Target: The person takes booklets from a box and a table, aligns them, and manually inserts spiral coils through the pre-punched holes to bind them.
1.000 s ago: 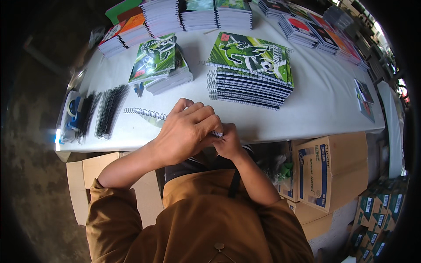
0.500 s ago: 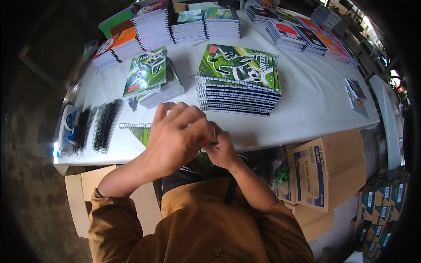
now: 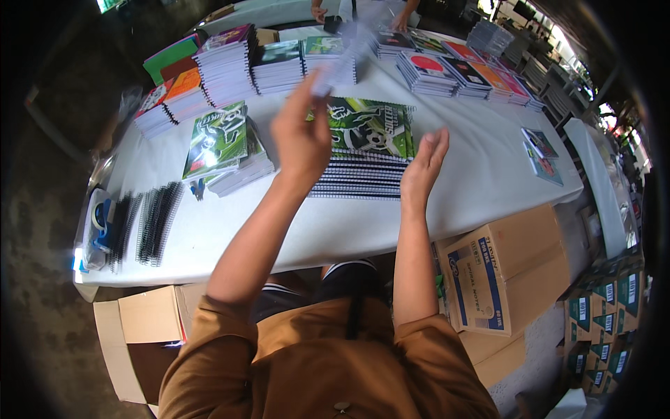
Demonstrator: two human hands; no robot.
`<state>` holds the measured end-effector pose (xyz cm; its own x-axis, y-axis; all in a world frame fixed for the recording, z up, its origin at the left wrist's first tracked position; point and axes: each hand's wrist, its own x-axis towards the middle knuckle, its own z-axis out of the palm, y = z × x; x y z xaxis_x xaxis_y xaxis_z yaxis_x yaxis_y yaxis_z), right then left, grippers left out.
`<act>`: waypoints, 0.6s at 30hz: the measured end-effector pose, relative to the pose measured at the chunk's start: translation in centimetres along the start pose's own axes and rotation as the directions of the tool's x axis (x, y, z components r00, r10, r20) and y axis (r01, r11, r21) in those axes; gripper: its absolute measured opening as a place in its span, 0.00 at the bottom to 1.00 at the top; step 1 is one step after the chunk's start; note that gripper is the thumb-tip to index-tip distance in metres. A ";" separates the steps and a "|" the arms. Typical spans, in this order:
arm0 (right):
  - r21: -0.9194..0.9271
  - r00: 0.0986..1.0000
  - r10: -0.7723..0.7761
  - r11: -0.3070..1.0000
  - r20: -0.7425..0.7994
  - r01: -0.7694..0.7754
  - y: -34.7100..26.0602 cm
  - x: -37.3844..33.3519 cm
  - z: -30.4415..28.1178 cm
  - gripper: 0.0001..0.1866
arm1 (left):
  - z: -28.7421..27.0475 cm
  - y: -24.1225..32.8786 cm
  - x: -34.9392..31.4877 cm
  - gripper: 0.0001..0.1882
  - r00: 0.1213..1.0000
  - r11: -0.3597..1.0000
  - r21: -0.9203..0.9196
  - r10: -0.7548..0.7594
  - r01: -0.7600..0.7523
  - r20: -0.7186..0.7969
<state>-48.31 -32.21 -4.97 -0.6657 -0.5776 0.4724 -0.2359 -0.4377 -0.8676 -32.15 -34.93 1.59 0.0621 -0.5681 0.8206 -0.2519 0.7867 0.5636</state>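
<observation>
In front of me stands a tall stack of spiral notebooks with green soccer covers. My left hand is raised above its left part, fingers closed on a pale, thin notebook. Motion smears this notebook, so its cover cannot be made out. Beside the stack's right edge, my right hand is upright with its fingers stretched out and nothing held; whether it touches the stack is unclear. Left of my left hand lies a smaller pile of green soccer-cover books, the upper ones set askew over the lower.
Black spiral coils lie at the left, near a tape roll. Notebook stacks line the back left, others the back right. Another person's hand shows at the far edge. Cardboard boxes stand below the table.
My left hand has risen forward from the table's near edge with the notebook. My right hand has let go and moved to the stack's right side. The view has shifted slightly.
</observation>
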 end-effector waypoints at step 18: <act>-0.070 0.987 -0.060 0.996 -0.148 0.050 3.5 -0.2 0.7 0.16 | 1.7 -8.6 -6.0 0.21 0.877 0.908 0.186 -0.283 0.375 -0.387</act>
<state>-48.45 -34.11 -7.96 -0.7475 -0.4423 0.4956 -0.3178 -0.4170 -0.8515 -31.95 -38.71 -8.33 0.5000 -0.6274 0.5970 -0.3854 0.4561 0.8022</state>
